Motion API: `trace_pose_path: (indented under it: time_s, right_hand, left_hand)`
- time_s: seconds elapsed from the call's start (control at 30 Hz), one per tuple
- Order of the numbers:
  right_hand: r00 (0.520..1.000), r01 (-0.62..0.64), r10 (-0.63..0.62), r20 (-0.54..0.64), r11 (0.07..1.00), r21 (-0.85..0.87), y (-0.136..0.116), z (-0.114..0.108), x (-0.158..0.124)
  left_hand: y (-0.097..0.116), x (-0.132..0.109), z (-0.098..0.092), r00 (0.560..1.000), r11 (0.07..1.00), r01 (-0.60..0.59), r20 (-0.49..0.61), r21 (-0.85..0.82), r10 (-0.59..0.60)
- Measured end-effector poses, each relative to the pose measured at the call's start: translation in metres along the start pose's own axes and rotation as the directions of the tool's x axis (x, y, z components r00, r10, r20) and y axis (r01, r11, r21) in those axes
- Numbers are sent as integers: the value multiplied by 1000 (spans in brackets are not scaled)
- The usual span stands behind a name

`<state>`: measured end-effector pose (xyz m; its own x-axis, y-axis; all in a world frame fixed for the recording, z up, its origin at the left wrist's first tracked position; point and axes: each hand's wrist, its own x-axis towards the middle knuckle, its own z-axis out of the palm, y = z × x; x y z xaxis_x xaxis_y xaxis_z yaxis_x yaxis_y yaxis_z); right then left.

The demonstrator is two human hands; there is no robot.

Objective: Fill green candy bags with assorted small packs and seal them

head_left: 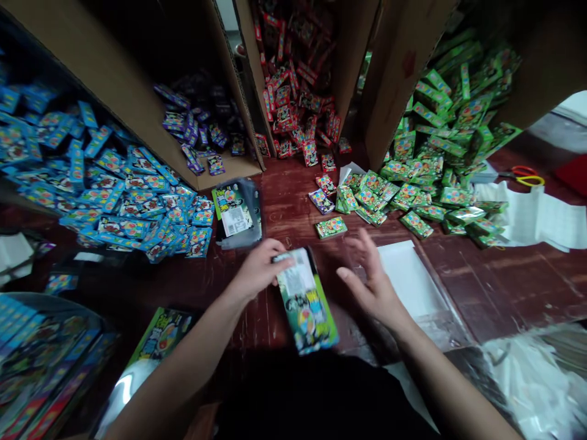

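Note:
My left hand (pixel 259 269) is closed on the top end of a green printed card pack in a clear sleeve (pixel 305 302), held just above the dark red table (pixel 495 275). My right hand (pixel 369 275) hovers open right of the pack, fingers spread and slightly blurred, holding nothing. A second sleeved pack (pixel 236 214) lies on the table beyond my left hand. A single small green box (pixel 331 227) lies just ahead of my right hand.
Tipped cardboard cartons spill small boxes: blue (pixel 114 189) at left, purple (pixel 197 131), red (pixel 298 110), green (pixel 435 153) at right. White sheets (pixel 536 217), scissors (pixel 525 175) and clear plastic bags (pixel 527 373) lie at right. More packs (pixel 160 336) sit near left.

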<state>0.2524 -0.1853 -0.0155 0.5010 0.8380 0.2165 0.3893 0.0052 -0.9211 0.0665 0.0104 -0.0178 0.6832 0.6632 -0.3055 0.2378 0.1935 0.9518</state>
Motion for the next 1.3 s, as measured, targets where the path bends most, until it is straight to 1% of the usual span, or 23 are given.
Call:
trace_pose_path:
  time_s: [0.03, 0.07, 0.1, 0.13, 0.2, 0.27, 0.3, 0.37, 0.4, 0.47, 0.53, 0.63, 0.7, 0.83, 0.9, 1.0, 1.07, 1.1, 1.13, 1.2, 1.23, 1.27, 1.3]
  right_hand:
    - [991, -50, 59, -118, 995, 83, 0, -1, -3]
    - [967, -105, 141, -212, 979, 172, 0, -1, -7]
    - [936, -158, 228, -269, 953, 259, 1, 2, -9]
    - [905, -198, 302, -299, 922, 333, 2, 6, -10]
    - [864, -228, 379, -331, 881, 414, 5, 15, -9]
    - [852, -200, 366, -375, 888, 413, 9, 22, -4]
    - [857, -177, 339, -388, 901, 396, 11, 23, 0]
    - [897, -132, 268, -352, 922, 364, 14, 19, 6]
    - [925, -111, 226, -306, 930, 351, 15, 17, 8]
    - [969, -72, 141, -205, 948, 309, 17, 12, 9]
    - [982, -19, 63, -176, 970, 242, 19, 11, 7]
    - [981, 38, -7, -194, 987, 157, 21, 14, -5]
    - [983, 31, -4, -182, 989, 145, 23, 16, -15]
    - [988, -16, 37, -149, 990, 137, 28, 15, -29]
    - [995, -69, 80, -65, 985, 155, 29, 8, -27]
    - [983, -158, 136, 124, 970, 183, 26, -6, -19]
    - [972, -161, 128, 197, 973, 164, 23, -12, -15]
    - [974, -145, 114, 198, 977, 153, 22, -13, -16]
    - [981, -129, 103, 166, 980, 149, 21, -12, -18]
    - [995, -97, 94, 24, 980, 174, 22, -6, -27]
    - [994, -86, 98, -50, 977, 197, 23, -2, -32]
    - [989, -88, 112, -99, 971, 222, 24, 2, -37]
    - [985, -104, 134, -112, 965, 242, 26, 5, -41]
  left_hand:
    - [0, -3, -5, 989, 996, -31, -146, -82, 19]
    - [0, -7, -7, 963, 982, -75, -270, -171, 27]
    - [-1, -14, -5, 938, 963, -110, -347, -246, 19]
    - [-4, -22, 0, 928, 947, -123, -373, -298, 3]
    - [-11, -42, 16, 942, 942, -100, -336, -322, -15]
    - [-20, -61, 32, 966, 969, -79, -259, -236, 16]
    - [-23, -67, 38, 977, 985, -72, -208, -156, 39]
    - [-24, -72, 45, 993, 997, -79, -91, 9, 79]
    - [-22, -71, 47, 995, 995, -86, -41, 58, 88]
    - [-16, -62, 50, 994, 992, -105, 12, 62, 105]
    - [-11, -50, 52, 990, 992, -129, 55, 15, 128]
    - [-11, -38, 55, 974, 988, -155, 170, 13, 151]
    - [-14, -36, 55, 960, 984, -177, 227, 34, 165]
    - [-21, -36, 53, 943, 977, -205, 280, 56, 182]
    - [-23, -35, 52, 936, 978, -200, 306, 64, 172]
    - [-21, -33, 52, 920, 983, -170, 368, 63, 136]
    - [-19, -31, 52, 911, 987, -150, 395, 58, 116]
    - [-17, -31, 52, 910, 988, -146, 398, 55, 112]
    - [-16, -30, 52, 912, 988, -142, 396, 53, 109]
    - [-13, -29, 51, 917, 990, -128, 386, 56, 96]
    - [-13, -29, 51, 922, 991, -120, 376, 65, 88]
    - [-12, -28, 50, 930, 990, -117, 359, 80, 81]
    - [-12, -27, 50, 939, 987, -125, 332, 100, 85]
